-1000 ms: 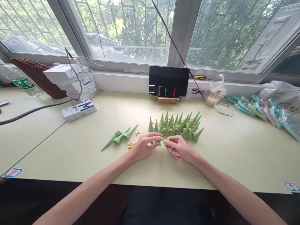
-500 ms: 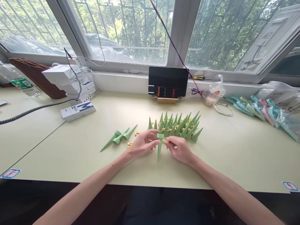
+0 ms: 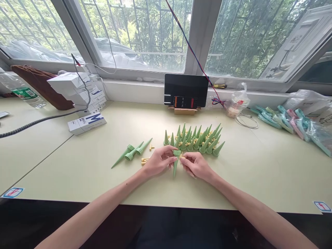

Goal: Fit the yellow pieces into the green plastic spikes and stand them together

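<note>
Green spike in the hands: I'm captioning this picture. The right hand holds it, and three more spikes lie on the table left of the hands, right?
Wrong hand: the head view shows the left hand, not the right hand, holding the green spike. Three more spikes do lie left of the hands.

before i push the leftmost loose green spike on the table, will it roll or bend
The spike may swing in an arc, since it tapers from a wide cap to a point. The cap's ridges could slow any roll and help grip. It is probably stiff, as its sides look straight.
</note>
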Available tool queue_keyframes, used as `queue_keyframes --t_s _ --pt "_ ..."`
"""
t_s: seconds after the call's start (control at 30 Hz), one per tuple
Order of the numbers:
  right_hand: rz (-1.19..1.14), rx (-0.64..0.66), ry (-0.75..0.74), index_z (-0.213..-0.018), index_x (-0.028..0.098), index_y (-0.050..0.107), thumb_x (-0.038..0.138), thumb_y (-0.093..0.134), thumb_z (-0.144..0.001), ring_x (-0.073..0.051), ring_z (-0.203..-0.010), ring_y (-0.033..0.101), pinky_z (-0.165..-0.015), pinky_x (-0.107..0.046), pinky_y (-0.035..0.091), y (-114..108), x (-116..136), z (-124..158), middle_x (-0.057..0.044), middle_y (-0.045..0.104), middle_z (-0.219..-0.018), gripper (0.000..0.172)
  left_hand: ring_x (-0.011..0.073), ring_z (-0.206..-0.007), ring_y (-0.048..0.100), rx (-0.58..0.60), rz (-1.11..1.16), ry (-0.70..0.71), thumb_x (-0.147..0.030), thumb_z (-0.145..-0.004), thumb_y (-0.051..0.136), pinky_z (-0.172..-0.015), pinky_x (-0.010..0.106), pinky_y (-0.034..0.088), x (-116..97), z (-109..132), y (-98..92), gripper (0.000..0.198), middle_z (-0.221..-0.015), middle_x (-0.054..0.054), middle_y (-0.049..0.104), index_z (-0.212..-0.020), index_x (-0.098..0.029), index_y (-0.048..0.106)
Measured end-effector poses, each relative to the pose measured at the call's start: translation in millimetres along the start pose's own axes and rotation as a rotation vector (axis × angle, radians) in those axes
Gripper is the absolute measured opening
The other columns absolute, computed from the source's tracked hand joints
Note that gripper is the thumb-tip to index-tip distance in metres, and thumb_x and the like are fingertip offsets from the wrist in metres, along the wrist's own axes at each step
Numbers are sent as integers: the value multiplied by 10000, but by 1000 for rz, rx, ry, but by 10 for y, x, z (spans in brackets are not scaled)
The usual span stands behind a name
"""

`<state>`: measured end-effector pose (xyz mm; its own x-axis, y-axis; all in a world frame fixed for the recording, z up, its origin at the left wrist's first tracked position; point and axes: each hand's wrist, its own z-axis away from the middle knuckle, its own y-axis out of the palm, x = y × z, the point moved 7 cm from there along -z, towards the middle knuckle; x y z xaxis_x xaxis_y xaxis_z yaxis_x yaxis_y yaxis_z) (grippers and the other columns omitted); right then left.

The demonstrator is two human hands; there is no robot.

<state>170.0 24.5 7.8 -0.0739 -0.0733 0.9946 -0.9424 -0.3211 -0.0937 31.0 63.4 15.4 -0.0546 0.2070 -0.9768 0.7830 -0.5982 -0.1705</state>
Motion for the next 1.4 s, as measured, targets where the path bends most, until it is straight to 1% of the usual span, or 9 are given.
queue_keyframes --t_s 0.17,0.33,0.43,0.6,0.87,1.1,1.2,1.3,1.4 --pt "-347 102 223 -658 166 568 489 704 -862 -27 -298 274 -260 -161 259 46 -100 -12 86 442 -464 406 126 -624 635 -34 -83 58 -306 -909 664 -648 270 562 -57 11 -7 298 -739 -11 632 -1163 -166 599" --pt "-477 167 298 -629 155 560 473 733 -847 -6 -295 181 -241 -130 202 82 -109 -25 113 366 -407 423 135 -626 645 -44 -86 73 -301 -900 673 -647 279 569 -71 9 4 287 -734 -5 635 -1138 -159 601" --pt "-432 144 280 -630 157 558 480 727 -850 -8 -296 214 -244 -130 234 75 -118 -30 104 393 -425 426 133 -615 643 -48 -74 73 -305 -911 658 -643 272 563 -78 2 11 254 -694 -18 615 -1109 -158 596" --pt "-273 84 173 -665 166 567 503 671 -885 -31 -296 314 -257 -159 306 46 -97 -30 78 467 -475 416 126 -555 626 -41 -15 35 -336 -928 633 -569 254 547 -37 -2 11 230 -659 -28 597 -1067 -158 585" --pt "42 20 -11 -665 192 519 482 583 -946 -70 -287 402 -305 -211 289 22 -14 -14 59 507 -476 409 138 -510 634 5 76 -44 -361 -923 645 -514 252 543 48 -9 23 263 -623 -29 608 -1068 -156 565" --pt "285 -55 -172 -607 205 478 447 548 -968 -94 -393 434 -409 -240 336 -14 101 -5 28 524 -501 440 145 -505 635 20 113 -81 -401 -908 660 -481 246 527 76 -24 25 310 -615 -25 613 -1056 -148 557" --pt "221 -43 -115 -612 209 494 461 565 -955 -98 -368 438 -378 -241 320 -13 64 -8 29 518 -494 432 132 -506 624 13 104 -72 -393 -912 657 -490 243 529 63 -23 30 296 -628 -30 610 -1049 -154 550" --pt "79 -10 -12 -638 207 518 493 583 -934 -87 -309 414 -310 -229 283 7 5 -8 41 509 -484 416 117 -490 606 -5 85 -55 -381 -915 654 -488 233 519 39 -16 30 275 -633 -41 600 -1038 -161 544" --pt "-59 35 70 -657 195 536 515 614 -906 -67 -289 372 -277 -202 293 33 -26 -9 57 494 -473 412 111 -490 600 -15 73 -28 -367 -918 650 -488 228 515 8 -8 32 257 -633 -47 588 -1033 -163 543"
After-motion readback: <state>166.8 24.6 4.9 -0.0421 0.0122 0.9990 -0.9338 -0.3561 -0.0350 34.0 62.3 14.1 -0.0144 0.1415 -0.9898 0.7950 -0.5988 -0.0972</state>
